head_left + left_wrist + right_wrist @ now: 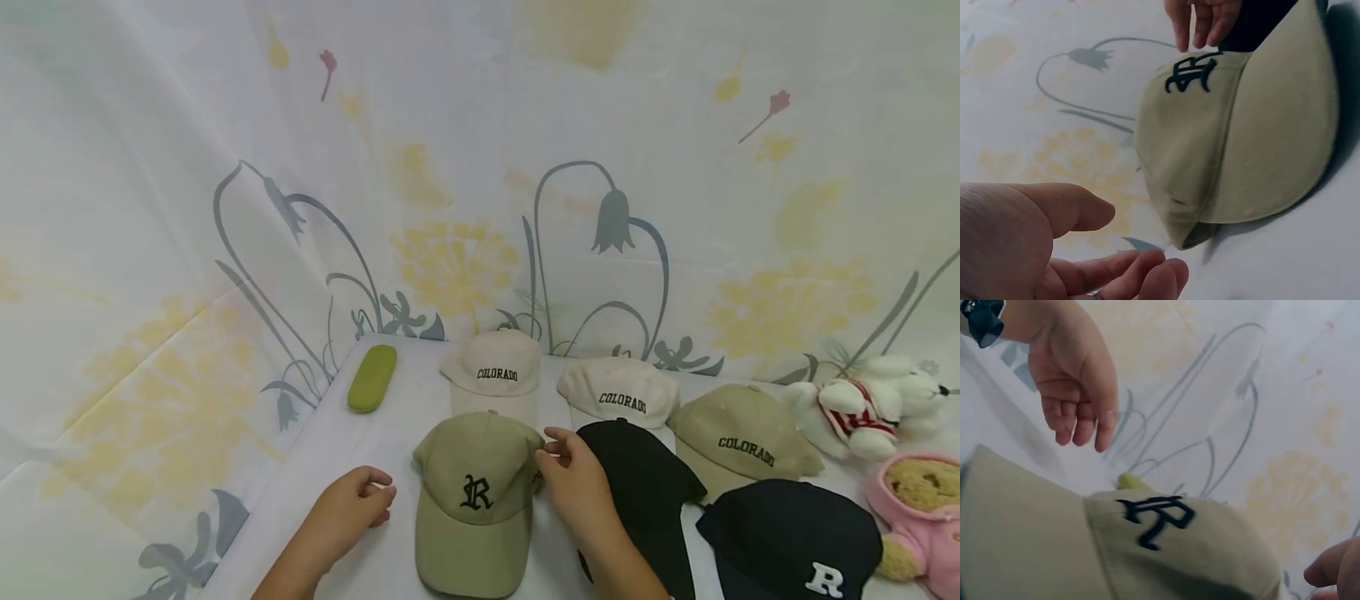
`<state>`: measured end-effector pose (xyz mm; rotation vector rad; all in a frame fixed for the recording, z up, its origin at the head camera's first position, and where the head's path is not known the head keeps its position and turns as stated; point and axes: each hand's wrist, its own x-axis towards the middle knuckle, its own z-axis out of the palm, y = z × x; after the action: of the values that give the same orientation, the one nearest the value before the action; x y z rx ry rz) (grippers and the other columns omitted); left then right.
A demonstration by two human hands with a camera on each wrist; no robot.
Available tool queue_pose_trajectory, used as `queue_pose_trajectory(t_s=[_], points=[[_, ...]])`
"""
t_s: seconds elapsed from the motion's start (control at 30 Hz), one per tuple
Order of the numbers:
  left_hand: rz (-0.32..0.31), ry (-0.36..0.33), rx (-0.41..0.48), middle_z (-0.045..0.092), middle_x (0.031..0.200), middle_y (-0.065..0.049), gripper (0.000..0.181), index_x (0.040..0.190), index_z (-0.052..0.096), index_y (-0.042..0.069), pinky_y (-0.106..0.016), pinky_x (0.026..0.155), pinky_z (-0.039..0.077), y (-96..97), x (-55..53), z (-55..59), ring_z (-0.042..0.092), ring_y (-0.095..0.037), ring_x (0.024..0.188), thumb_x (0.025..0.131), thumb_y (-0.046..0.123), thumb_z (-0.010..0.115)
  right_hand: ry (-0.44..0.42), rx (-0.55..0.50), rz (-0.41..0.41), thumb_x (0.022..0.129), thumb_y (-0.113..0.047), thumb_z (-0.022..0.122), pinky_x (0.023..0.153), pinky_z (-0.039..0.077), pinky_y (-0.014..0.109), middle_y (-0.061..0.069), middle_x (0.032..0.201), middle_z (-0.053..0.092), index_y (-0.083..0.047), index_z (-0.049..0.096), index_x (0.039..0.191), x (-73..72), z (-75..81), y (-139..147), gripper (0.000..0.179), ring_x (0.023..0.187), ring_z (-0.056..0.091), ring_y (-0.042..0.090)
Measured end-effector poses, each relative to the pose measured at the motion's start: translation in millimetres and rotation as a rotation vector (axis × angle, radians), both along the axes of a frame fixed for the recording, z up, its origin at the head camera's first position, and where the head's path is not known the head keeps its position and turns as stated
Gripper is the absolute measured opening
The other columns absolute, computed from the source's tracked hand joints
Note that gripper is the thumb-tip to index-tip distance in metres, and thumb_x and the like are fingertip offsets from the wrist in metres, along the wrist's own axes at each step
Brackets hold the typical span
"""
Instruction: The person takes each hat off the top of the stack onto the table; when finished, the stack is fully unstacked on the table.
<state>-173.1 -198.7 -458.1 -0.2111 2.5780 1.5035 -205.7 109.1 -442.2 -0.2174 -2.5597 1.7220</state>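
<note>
An olive-khaki baseball cap [476, 492] with a dark R on its front lies in the middle of the table, brim toward me. My left hand [348, 512] hovers to its left, fingers loosely bent and holding nothing. In the left wrist view, a gap separates that hand's thumb and fingers [1141, 272] from the cap [1191, 137]. At the cap's right side is my right hand [577, 483], its fingertips close to the cap's edge; whether they touch it I cannot tell. In the right wrist view only a thumb and a bit of finger show, beside the cap [1179, 556].
A green oblong case [372, 379] lies at the back left. Cream Colorado caps [495, 367], a tan Colorado cap [742, 433], a black cap [637, 483] and a navy cap [795, 533] crowd the back and right. Plush toys [926, 529] sit far right; a patterned cloth [480, 167] hangs behind.
</note>
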Motion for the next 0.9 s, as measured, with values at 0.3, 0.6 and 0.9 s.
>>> queue_pose_trajectory(t_s=[0.3, 0.6, 0.9], points=[[-0.053, 0.082, -0.067, 0.068, 0.096, -0.007, 0.026, 0.119, 0.066, 0.004, -0.032, 0.067, 0.051, 7.3, -52.5, 14.2, 0.065, -0.020, 0.080, 0.102, 0.023, 0.065, -0.056, 0.067, 0.143, 0.106, -0.027, 0.061, 0.087, 0.052, 0.044, 0.018, 0.136, 0.059, -0.009, 0.050, 0.152, -40.3, 25.8, 14.3, 0.051, 0.119, 0.061, 0.033], [-0.158, 0.065, -0.165, 0.068, 0.118, -0.016, 0.031, 0.123, 0.065, 0.001, -0.039, 0.075, 0.055, 16.6, -114.5, 15.1, 0.065, -0.025, 0.096, 0.102, 0.024, 0.064, -0.143, 0.066, 0.228, 0.106, -0.024, 0.060, 0.104, 0.048, 0.060, 0.024, 0.141, 0.057, -0.003, 0.046, 0.154, -86.7, 27.1, -1.7, 0.055, 0.127, 0.058, 0.041], [-0.269, 0.028, -0.350, 0.067, 0.131, -0.021, 0.045, 0.129, 0.064, 0.000, -0.048, 0.090, 0.055, 37.0, -155.6, 9.2, 0.065, -0.033, 0.109, 0.095, 0.027, 0.077, -0.267, 0.175, 0.193, 0.106, -0.028, 0.061, 0.110, 0.045, 0.061, 0.027, 0.153, 0.049, 0.002, 0.043, 0.154, -118.3, 9.6, -9.2, 0.060, 0.137, 0.052, 0.045]])
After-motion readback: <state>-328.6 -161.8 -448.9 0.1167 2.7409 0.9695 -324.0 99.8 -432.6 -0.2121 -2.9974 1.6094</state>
